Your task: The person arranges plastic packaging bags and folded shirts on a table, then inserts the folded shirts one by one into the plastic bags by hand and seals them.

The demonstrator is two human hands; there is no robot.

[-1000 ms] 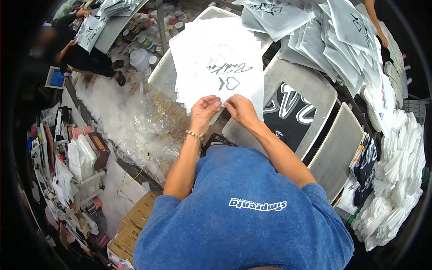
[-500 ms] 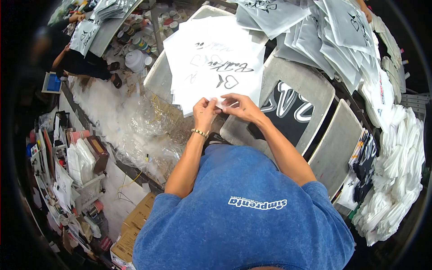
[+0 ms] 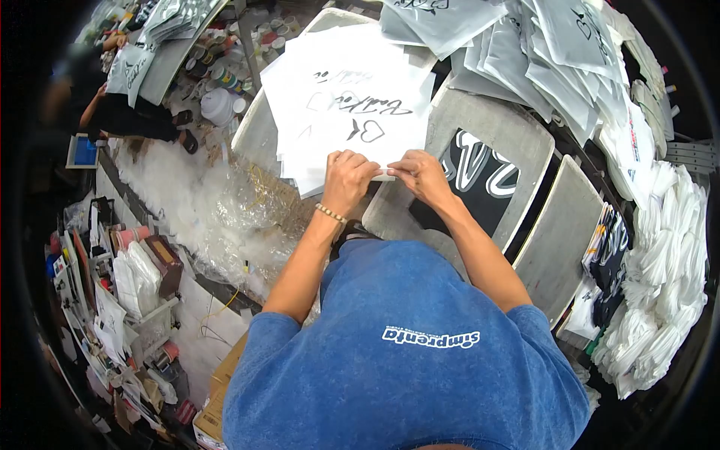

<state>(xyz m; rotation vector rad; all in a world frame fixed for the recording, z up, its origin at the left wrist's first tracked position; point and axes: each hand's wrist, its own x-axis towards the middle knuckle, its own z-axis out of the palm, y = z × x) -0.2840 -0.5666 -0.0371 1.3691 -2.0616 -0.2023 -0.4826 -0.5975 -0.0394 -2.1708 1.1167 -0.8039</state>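
Observation:
Printed white bags [image 3: 337,82] lie in a fanned stack on a grey board in front of me, with black lettering and a heart shape on the top one. My left hand [image 3: 348,180] and my right hand [image 3: 420,176] pinch the near edge of the top bag, side by side with a small gap between them. The fingers of both are closed on that edge. A beaded bracelet [image 3: 331,214] is on my left wrist. Right of the stack, a black printed fabric [image 3: 480,180] lies on another grey board [image 3: 525,142].
More printed bags [image 3: 570,45] are heaped at the upper right. White cloth bundles [image 3: 664,277] hang at the right. Clear plastic wrap [image 3: 240,210] covers the floor at left. Another person [image 3: 131,112] handles a bag at the upper left. A cardboard box [image 3: 221,390] stands below left.
My hands have moved slightly apart along the near edge and now grip it with closed fingers. The view has shifted a little. The other person's bag hangs lower.

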